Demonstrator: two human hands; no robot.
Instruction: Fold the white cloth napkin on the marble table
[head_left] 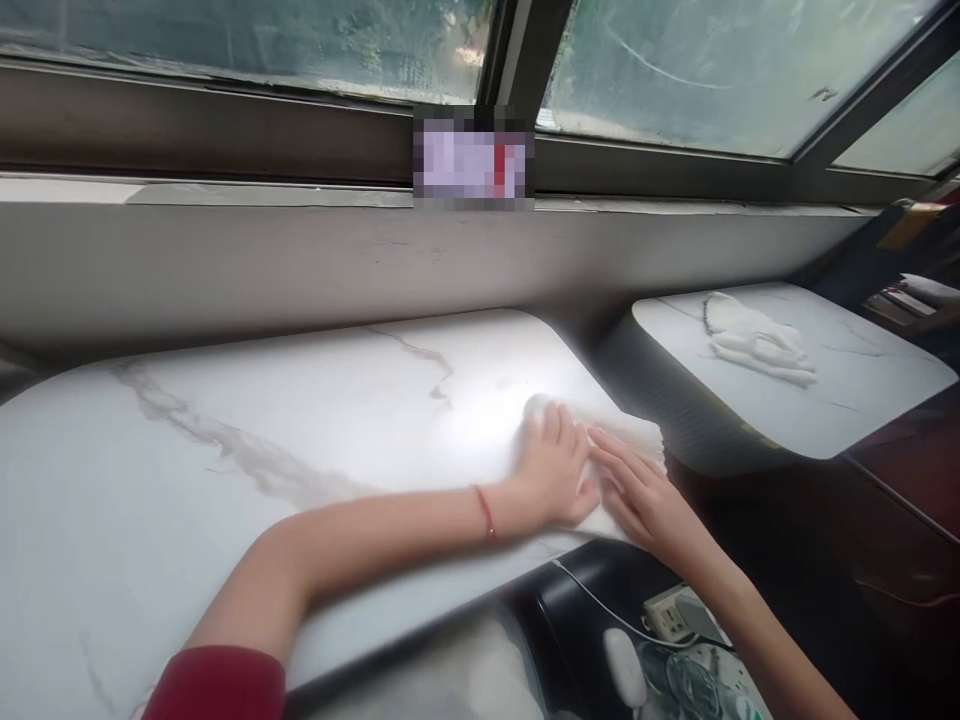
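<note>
A thin white cloth (641,432) lies at the right end of a white marble-patterned tabletop (337,400), its edge reaching past the table's rim. My left hand (556,465) lies flat on the cloth, fingers stretched out, with a red string bracelet (486,512) on its wrist. Beside it, my right hand (637,490) rests on the cloth with its fingers long and straight. The two hands nearly meet at the fingertips. Part of the cloth is hidden beneath them.
On a second marble-patterned table (847,400) at the right lies a crumpled white knitted item (761,342), perhaps gloves. Below the near table edge are a power strip (667,615), a white cable and a white oval device (624,665). Windows (675,80) line the wall behind.
</note>
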